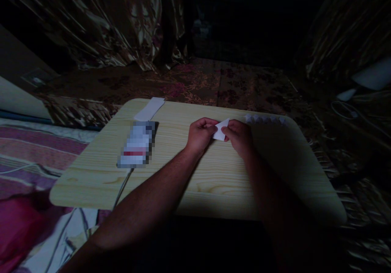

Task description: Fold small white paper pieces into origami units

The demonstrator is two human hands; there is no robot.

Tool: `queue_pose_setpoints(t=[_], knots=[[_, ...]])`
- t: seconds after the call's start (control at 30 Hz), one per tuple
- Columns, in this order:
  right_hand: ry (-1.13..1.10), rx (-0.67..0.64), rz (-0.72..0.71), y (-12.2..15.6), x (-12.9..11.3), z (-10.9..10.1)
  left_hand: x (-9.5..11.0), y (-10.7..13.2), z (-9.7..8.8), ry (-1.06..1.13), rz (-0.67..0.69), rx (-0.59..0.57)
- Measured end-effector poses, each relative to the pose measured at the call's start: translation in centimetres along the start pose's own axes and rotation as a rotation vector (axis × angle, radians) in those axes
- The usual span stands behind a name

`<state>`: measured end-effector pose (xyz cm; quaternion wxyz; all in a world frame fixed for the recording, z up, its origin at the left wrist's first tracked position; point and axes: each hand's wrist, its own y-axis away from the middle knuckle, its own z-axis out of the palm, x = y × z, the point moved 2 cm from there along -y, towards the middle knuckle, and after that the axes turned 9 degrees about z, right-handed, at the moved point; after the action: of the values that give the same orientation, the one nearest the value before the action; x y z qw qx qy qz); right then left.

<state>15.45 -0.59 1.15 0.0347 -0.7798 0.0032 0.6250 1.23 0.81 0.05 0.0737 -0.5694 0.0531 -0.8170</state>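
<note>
Home, probably bedroom, dimly lit. Small wood-grain tabletop (220, 183) with rounded corners, domestic in look. Striped bedding (36, 153) just beyond left edge. Shiny gathered curtain (131, 16) behind far left corner. Flower-patterned cloth (180, 86) spread beyond far edge. Pale lamp-like object (372, 75) out past far right corner, too dark to tell exactly.

Paper (221, 132) partly hidden by fingers (228, 132); device (136, 144) pixelated; striped bedding (33, 137) cut off at left.

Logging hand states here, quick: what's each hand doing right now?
Left hand: closed, holding the paper by its left side.
Right hand: closed, holding the same paper by its right side.
</note>
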Motion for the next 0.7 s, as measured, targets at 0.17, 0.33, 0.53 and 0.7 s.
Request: queue_pose_setpoints(t=[0.17, 0.33, 0.53, 0.7], knots=[[-0.081, -0.061, -0.019, -0.11, 0.29, -0.1, 0.05, -0.2, -0.05, 0.045, -0.014, 0.007], [-0.136, -0.096, -0.006, -0.2, 0.59, -0.17, -0.07, -0.31, -0.17, 0.058, -0.021, 0.0], [-0.114, -0.085, 0.023, -0.26, 0.61, -0.2, -0.08, -0.36, -0.14, 0.093, -0.063, 0.013], [-0.054, -0.093, -0.021, -0.36, 0.68, -0.45, 0.0, -0.25, 0.01, 0.105, -0.096, -0.036]])
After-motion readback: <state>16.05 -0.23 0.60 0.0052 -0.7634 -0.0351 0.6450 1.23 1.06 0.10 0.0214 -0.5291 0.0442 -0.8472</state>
